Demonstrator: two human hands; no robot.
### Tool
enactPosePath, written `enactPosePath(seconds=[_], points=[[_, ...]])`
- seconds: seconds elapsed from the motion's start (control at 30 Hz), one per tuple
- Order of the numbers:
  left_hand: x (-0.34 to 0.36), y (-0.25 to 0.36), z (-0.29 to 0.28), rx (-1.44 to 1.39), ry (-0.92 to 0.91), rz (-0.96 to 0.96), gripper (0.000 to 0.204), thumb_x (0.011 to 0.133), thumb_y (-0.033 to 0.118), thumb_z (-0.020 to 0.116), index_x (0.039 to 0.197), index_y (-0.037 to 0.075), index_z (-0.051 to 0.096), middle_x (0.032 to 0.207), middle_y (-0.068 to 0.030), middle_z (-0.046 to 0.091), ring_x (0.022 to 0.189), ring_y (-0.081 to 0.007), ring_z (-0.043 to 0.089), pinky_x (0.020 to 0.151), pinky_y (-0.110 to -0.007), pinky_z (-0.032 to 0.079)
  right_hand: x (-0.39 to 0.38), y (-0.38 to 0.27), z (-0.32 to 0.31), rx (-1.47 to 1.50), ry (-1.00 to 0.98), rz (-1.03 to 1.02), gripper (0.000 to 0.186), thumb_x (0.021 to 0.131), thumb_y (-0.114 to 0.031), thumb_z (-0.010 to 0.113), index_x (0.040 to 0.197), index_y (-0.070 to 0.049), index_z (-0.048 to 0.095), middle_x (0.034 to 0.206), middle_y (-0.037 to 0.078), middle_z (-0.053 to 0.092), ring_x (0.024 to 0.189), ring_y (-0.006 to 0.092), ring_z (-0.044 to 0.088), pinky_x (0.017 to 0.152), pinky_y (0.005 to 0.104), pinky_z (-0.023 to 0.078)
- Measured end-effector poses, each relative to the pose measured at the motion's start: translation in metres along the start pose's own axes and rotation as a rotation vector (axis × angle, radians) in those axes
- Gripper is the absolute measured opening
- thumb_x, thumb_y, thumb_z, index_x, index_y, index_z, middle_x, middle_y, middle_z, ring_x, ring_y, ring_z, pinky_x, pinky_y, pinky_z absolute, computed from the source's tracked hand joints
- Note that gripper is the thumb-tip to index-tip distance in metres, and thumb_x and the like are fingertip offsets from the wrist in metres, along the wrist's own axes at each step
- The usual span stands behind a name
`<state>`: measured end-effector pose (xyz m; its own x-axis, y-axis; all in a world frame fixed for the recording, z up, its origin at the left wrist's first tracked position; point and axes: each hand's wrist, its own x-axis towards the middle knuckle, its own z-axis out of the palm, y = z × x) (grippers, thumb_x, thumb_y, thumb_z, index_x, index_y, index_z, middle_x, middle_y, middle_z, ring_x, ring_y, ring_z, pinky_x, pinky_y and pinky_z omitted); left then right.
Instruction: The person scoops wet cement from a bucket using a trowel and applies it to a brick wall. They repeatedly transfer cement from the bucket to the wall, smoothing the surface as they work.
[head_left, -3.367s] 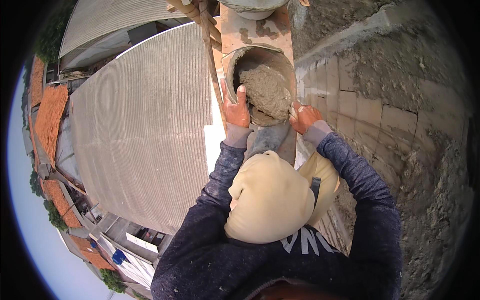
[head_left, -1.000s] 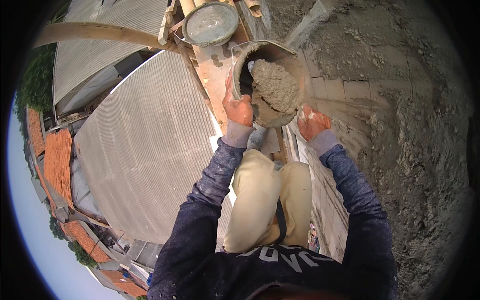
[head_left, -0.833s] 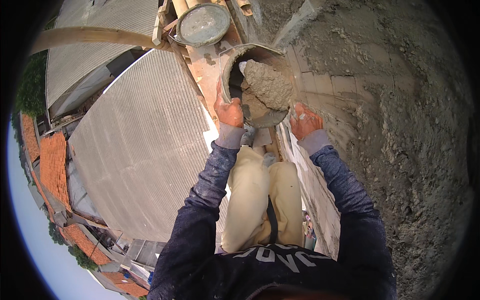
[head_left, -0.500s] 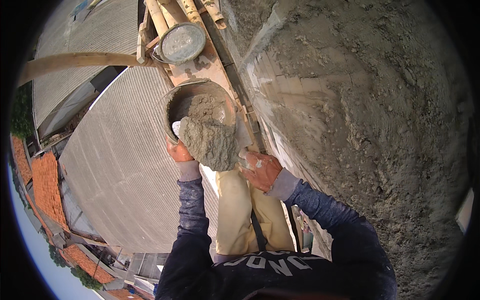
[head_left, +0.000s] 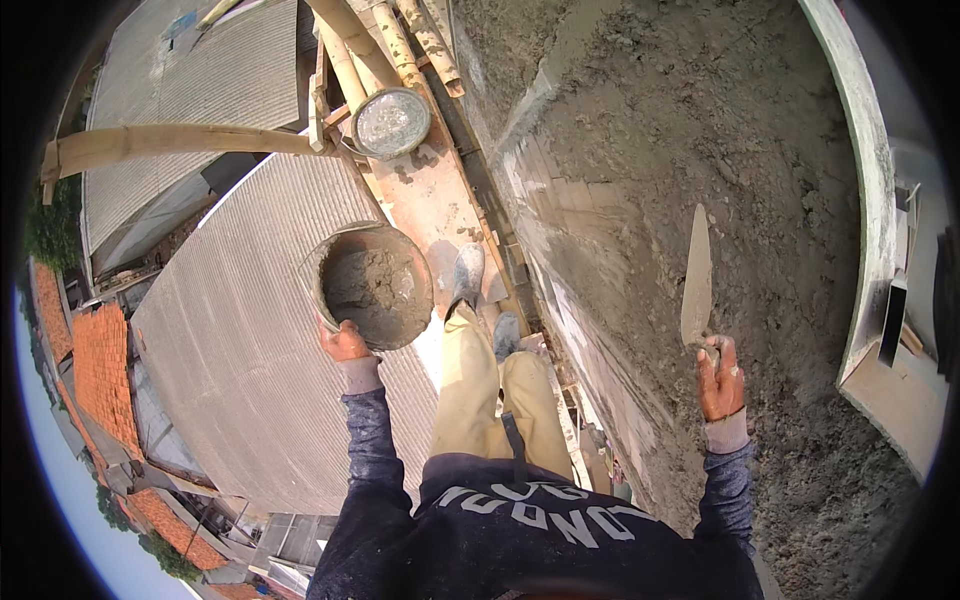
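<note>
My left hand grips the near rim of a bucket and holds it tilted toward me, out to the left of my legs. Wet grey mortar lies inside it. Out to the right, my right hand is closed around the handle of a pointed trowel. The blade points away from me, in front of the rough mortar-coated wall. A thin grey film covers the blade, with no heap on it. Whether the blade touches the wall I cannot tell.
My boots stand on a narrow plank beside the wall. A second bucket stands farther along it, next to bamboo poles. A bamboo rail crosses at the left above corrugated roofs. A pale wall opening's edge is at far right.
The trowel has swung from over the bucket to the wall at right, and its big mortar load is gone from it. My left hand has shifted the bucket lower and slightly left.
</note>
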<state>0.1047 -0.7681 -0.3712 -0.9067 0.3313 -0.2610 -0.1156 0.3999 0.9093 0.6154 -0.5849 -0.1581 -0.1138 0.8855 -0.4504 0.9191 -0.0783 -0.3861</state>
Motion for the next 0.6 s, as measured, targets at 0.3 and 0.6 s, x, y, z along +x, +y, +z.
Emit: enactPosePath(seconds=[0.3,0.6], points=[[-0.052,0.093,0.057,-0.105,-0.173,-0.136,0.076,0.071,-0.009,0.05,0.145,0.005,0.041,0.087,-0.0049,0.061,0.065,-0.0102,0.053,0.056,-0.024,0.043,-0.012,-0.063,0.057,-0.389,0.004,-0.363,0.04,0.086,-0.019,0.058,0.119,0.002,0.054,0.108,0.025,0.063,0.091,0.0426,0.063,0.078,0.0474,0.053],[-0.097,0.191,0.119,0.028,-0.557,0.44,0.076,0.066,-0.002,0.046,0.141,0.004,0.044,0.147,-0.0119,0.044,0.145,-0.0327,0.023,0.117,-0.04,0.019,-0.004,-0.149,0.027,-0.454,-0.416,-0.358,0.034,0.084,-0.022,0.056,0.11,-0.001,0.059,0.103,0.023,0.063,0.091,0.04,0.063,0.08,0.0482,0.051]])
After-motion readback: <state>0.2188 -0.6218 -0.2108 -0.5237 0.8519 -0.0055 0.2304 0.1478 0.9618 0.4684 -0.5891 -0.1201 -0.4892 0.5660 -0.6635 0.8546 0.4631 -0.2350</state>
